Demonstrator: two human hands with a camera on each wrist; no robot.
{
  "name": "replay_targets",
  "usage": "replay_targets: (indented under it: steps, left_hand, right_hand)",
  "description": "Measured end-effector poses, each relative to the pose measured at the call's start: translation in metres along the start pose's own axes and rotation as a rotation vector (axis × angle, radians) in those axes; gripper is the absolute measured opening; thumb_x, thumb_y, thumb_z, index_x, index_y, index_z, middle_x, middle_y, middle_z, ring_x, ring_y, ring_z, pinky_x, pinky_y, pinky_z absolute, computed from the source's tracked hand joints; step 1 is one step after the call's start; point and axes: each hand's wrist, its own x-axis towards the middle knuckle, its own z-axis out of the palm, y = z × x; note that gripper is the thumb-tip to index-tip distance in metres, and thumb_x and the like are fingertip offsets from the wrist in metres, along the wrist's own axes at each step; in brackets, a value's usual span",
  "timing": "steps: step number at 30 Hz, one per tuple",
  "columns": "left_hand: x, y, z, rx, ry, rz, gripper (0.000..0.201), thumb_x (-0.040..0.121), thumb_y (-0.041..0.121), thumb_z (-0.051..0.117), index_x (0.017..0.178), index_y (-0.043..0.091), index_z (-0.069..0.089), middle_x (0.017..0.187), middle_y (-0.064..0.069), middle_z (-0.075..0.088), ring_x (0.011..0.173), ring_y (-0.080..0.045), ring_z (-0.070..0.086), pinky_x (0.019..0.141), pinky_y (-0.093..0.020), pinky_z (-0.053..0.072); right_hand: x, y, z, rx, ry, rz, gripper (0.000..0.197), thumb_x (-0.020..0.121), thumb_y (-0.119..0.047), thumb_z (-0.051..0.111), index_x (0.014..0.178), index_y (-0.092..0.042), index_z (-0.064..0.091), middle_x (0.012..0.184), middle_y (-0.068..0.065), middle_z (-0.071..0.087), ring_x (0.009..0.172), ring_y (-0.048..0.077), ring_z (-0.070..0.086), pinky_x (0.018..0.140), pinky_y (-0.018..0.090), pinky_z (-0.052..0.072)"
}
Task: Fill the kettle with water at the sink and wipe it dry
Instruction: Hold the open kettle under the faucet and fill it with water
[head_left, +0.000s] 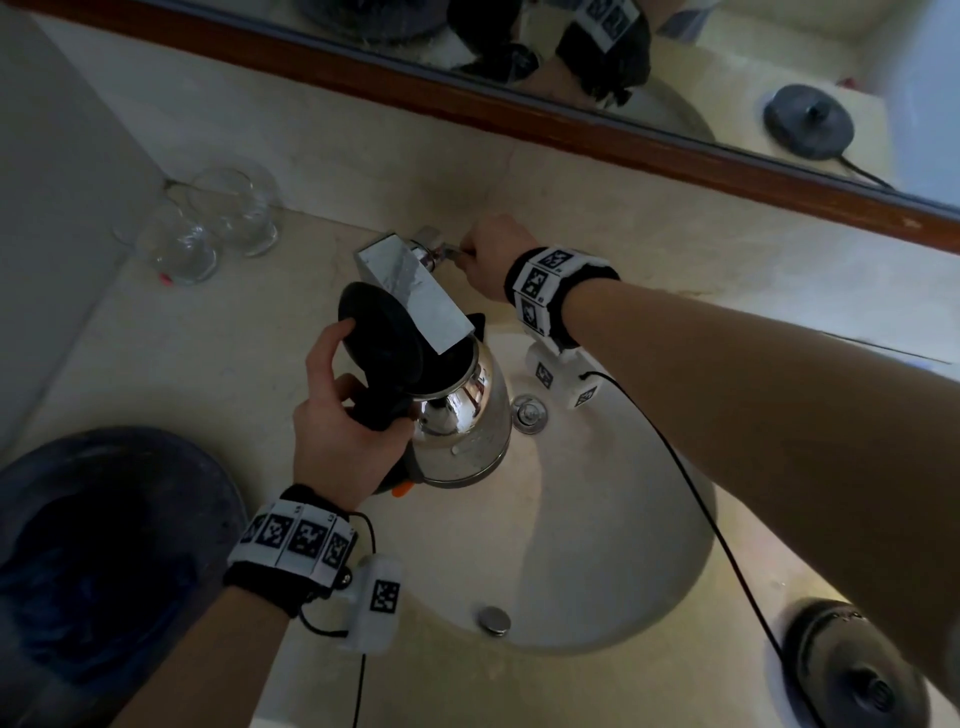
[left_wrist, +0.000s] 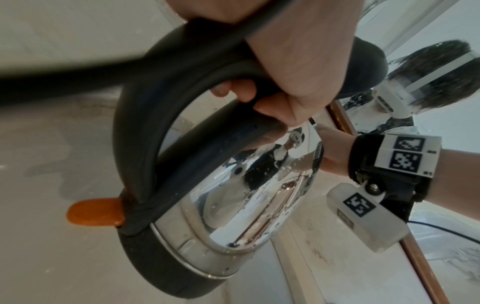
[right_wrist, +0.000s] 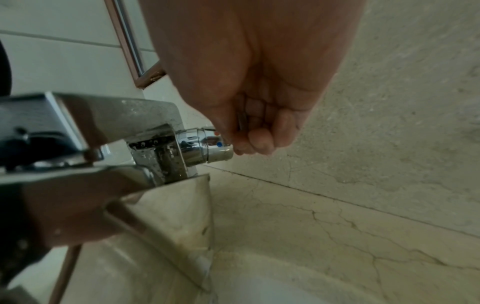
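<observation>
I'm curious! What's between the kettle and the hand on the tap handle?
The shiny square faucet spout, reaching from the right hand over the kettle's open top, in the head view.

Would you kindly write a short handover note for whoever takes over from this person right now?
Left hand: grips the kettle by its black handle, lid open, mouth under the faucet spout, over the sink.
Right hand: pinches the faucet lever.
Done: kettle positioned for filling.
Unclear: whether water is running, and the fill level.
Left: fill, shut off the faucet, close the lid, wipe the kettle dry. No cloth clearly in view.
</observation>
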Motion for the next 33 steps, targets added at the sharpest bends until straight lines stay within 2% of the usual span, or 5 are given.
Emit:
replay_targets:
  steps: [6, 12, 17, 23, 33]
  left_hand:
    - [-0.0011, -0.0006, 0.0005, -0.005, 0.003, -0.005, 0.093, 0.065, 0.001, 0.077, 0.133, 0.043, 0.029, 0.072, 0.014, 0.060, 0.063, -0.007, 0.066, 0.054, -0.013, 0.055]
    - [-0.0013, 0.0012, 0.0008, -0.008, 0.001, -0.026, 0.093, 0.066, 0.001, 0.076, 0.133, 0.044, 0.028, 0.073, 0.011, 0.061, 0.064, -0.009, 0.066, 0.058, -0.022, 0.057]
    - [-0.0009, 0.0027, 0.0008, -0.004, 0.000, -0.031, 0.093, 0.066, 0.001, 0.076, 0.133, 0.043, 0.028, 0.074, 0.009, 0.062, 0.060, -0.018, 0.067, 0.060, -0.030, 0.058]
    - [-0.0003, 0.0014, 0.0008, 0.001, -0.013, -0.036, 0.093, 0.066, 0.003, 0.076, 0.132, 0.046, 0.028, 0.074, 0.004, 0.064, 0.057, -0.020, 0.067, 0.060, -0.035, 0.059]
    - [0.0000, -0.0013, 0.0026, 0.002, -0.001, -0.022, 0.094, 0.064, 0.003, 0.079, 0.132, 0.044, 0.029, 0.073, 0.005, 0.064, 0.061, -0.017, 0.067, 0.058, -0.028, 0.057]
  right_hand:
    - [0.0009, -0.0005, -0.0001, 0.007, 0.011, 0.007, 0.027, 0.096, -0.022, 0.051, 0.096, -0.002, 0.069, 0.059, 0.000, 0.042, 0.069, 0.023, 0.049, 0.044, 0.024, 0.026]
    - [-0.0016, 0.0003, 0.0000, 0.019, 0.011, 0.002, 0.028, 0.097, -0.021, 0.049, 0.098, -0.001, 0.068, 0.076, 0.008, 0.054, 0.074, 0.023, 0.050, 0.064, 0.026, 0.036]
    - [-0.0017, -0.0010, -0.0001, 0.023, 0.017, 0.018, 0.026, 0.097, -0.021, 0.050, 0.097, -0.002, 0.068, 0.060, 0.001, 0.043, 0.073, 0.023, 0.050, 0.053, 0.026, 0.033]
    - [-0.0014, -0.0012, -0.0006, 0.036, 0.017, 0.021, 0.025, 0.096, -0.020, 0.051, 0.096, -0.002, 0.068, 0.059, 0.000, 0.042, 0.072, 0.023, 0.050, 0.049, 0.025, 0.030]
    - [-0.0021, -0.0015, 0.0005, 0.031, 0.015, 0.024, 0.027, 0.097, -0.023, 0.050, 0.097, -0.004, 0.069, 0.060, 0.000, 0.042, 0.072, 0.024, 0.050, 0.049, 0.025, 0.030]
